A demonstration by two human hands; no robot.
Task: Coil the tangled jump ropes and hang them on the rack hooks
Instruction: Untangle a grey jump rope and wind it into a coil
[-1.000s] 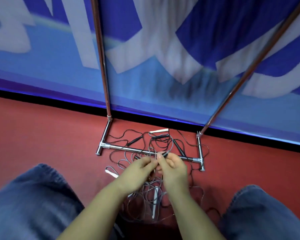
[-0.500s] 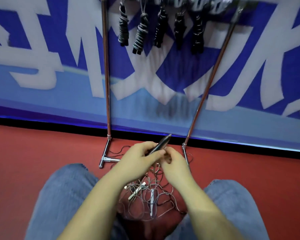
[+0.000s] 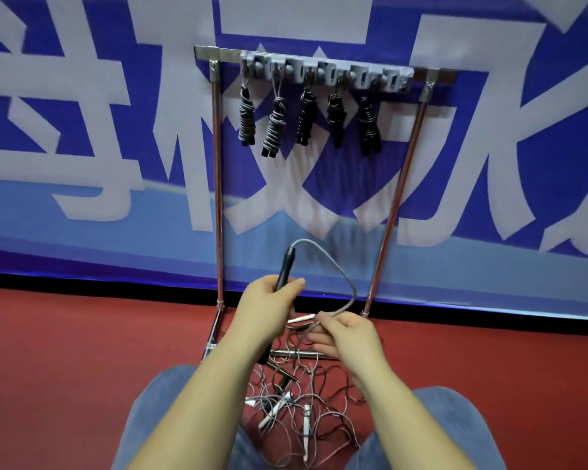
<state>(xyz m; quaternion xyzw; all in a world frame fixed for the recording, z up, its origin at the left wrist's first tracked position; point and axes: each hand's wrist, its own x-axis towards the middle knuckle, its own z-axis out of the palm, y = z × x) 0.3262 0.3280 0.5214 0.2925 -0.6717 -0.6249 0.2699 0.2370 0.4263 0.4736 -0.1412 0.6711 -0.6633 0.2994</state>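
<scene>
Left hand: gripping black handle, now raised upright off floor. Right hand: pinching grey cord beside tangle. Five coils newly in view on rack. Coiling of freed rope likely next.

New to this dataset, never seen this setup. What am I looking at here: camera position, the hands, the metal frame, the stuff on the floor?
There is no robot. One wide-angle camera sits on a person's head and looks forward and down, so you see their own arms and their knees in jeans. The left hand grips a black jump-rope handle; its grey cord loops over to the right hand, which pinches it. A tangle of ropes with white and black handles lies on the red floor. Behind stands a metal rack, where five coiled ropes already hang from the grey hook bar.
</scene>
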